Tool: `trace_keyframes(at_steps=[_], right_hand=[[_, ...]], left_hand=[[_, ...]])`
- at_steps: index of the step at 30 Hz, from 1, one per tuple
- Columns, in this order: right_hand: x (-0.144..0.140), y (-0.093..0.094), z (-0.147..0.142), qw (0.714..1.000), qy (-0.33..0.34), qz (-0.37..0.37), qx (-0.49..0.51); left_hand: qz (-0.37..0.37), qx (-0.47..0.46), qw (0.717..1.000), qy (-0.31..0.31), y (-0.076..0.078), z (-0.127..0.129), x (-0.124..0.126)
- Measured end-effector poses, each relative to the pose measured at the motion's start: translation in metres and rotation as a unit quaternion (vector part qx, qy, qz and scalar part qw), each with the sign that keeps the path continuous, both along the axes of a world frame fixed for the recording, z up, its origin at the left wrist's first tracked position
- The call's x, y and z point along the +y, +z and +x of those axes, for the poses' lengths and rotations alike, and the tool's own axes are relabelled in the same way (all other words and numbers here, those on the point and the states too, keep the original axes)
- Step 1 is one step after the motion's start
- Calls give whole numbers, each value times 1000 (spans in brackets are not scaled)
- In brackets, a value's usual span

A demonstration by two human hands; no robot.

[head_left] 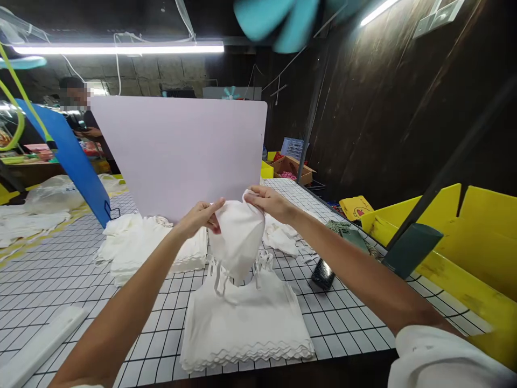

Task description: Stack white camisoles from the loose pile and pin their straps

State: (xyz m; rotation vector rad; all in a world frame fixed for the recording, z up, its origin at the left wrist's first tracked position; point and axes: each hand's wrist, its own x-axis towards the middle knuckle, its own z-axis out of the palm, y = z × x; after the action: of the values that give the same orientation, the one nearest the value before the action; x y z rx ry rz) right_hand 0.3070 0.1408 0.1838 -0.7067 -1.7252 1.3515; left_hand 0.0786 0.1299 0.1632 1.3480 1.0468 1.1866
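Holding a white garment (238, 237) up with both our hands, left hand (201, 217) and right hand (270, 202) pinching its top edge, above the folded white pile (246, 323) on the near desk (60, 280)

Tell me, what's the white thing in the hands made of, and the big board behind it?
The white piece, held up by the left hand and right hand, looks like soft matte cloth, probably cotton: it sags and creases. The board looks like stiff, smooth plastic, pale lilac: flat face, rounded corner, no grain. It could be coated card.
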Motion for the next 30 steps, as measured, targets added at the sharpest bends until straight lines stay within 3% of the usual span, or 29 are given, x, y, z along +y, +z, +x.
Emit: trace_keyframes(at_steps=[3,5,7,9,13,18,24,27,30], right_hand=[[-2,11,-16,994,-12,46,-101],[-3,21,-20,988,-27,85,-129],[-4,32,-13,984,-38,106,-140],[-5,43,7,983,-7,73,-168],[-6,52,69,968,62,-35,-242],[-7,51,119,982,8,-38,-187],[2,65,126,994,-88,28,-55],[8,82,123,992,-101,73,-18],[9,103,121,986,-109,110,-54]], left_hand=[[95,13,995,13,6,4,8],[88,-35,991,-94,14,16,8],[24,-37,974,-224,23,26,5],[-9,-40,966,-256,33,27,1],[36,-125,979,-155,56,0,1],[50,-134,985,-98,72,-37,0],[54,-87,993,-65,81,-51,0],[70,-41,996,-43,99,-58,6],[79,74,992,-70,120,-65,8]])
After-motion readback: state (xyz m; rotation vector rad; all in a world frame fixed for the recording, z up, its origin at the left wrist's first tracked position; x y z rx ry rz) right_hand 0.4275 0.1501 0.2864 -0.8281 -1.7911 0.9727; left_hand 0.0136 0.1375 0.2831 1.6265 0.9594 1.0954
